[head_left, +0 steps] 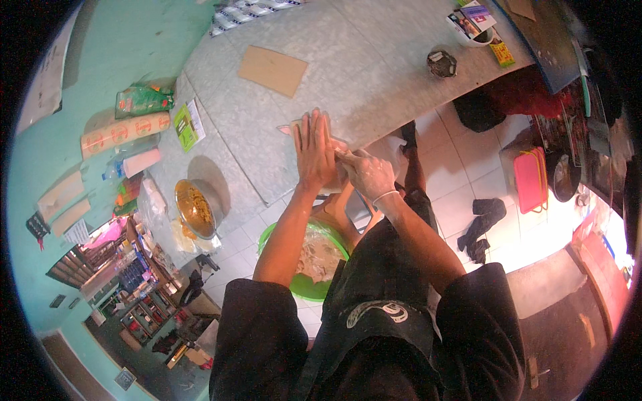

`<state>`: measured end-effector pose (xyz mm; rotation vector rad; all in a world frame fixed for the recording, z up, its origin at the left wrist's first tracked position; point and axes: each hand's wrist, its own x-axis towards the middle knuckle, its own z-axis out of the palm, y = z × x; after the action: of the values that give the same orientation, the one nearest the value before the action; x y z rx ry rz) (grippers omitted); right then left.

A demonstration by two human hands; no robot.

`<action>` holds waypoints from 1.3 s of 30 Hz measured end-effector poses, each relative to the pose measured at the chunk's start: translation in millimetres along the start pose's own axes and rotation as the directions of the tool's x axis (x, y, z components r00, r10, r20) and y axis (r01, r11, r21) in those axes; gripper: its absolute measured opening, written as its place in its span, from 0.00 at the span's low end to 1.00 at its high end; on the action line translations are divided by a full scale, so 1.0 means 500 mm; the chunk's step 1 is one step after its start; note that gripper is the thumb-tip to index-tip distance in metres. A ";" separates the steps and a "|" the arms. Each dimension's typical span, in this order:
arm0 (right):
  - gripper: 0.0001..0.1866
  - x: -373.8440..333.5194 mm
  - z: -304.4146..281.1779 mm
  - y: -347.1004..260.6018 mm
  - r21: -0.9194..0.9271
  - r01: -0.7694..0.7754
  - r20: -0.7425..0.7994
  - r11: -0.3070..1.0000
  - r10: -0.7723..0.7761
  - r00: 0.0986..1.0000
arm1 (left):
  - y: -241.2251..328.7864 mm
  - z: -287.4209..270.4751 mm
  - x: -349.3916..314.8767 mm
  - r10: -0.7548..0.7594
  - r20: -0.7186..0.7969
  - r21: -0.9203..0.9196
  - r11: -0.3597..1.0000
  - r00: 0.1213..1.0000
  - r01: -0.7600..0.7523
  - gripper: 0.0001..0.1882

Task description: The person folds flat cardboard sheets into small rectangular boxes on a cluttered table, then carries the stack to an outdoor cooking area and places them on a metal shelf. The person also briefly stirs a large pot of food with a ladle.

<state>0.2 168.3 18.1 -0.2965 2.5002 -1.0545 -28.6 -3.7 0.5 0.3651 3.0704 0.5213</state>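
Observation:
At the table's near edge, my left hand [314, 154] lies flat with its fingers stretched out. Pinkish bits [285, 129] of something thin show beside it; I cannot make out what it is. My right hand [370, 176], coated in pale powder or paste, has its fingers curled in against the side of the left hand. Whatever they pinch is hidden. Below my forearms a bright green basin [314, 289] holds a pale, lumpy, wet mass [319, 257].
A brown cardboard piece [273, 70] lies on the grey table [361, 50]. To the left stands a metal bowl [182, 194] of yellow-orange food. A dark glass ashtray-like dish [441, 63] and a white bowl [472, 39] with packets sit far right. Dark cloth [483, 227] lies on the tiles.

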 end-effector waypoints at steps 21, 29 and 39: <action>0.20 -0.063 0.001 0.051 -0.095 -0.006 -0.021 0.995 0.004 1.000 | -0.004 -0.011 -0.011 0.094 0.101 0.008 0.995 0.990 -0.096 0.30; 0.21 -0.044 0.001 0.025 -0.122 -0.036 -0.076 0.992 0.027 0.997 | -0.011 0.003 -0.019 0.067 0.091 0.046 0.996 0.994 -0.072 0.32; 0.21 -0.058 -0.016 0.028 -0.067 -0.088 -0.071 0.994 0.083 0.994 | -0.009 0.001 -0.024 0.072 0.056 0.032 0.997 0.996 -0.074 0.31</action>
<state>22.2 193.0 21.2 -0.1745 2.5897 -0.9606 -17.8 -10.6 -1.7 0.4852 3.0263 0.4534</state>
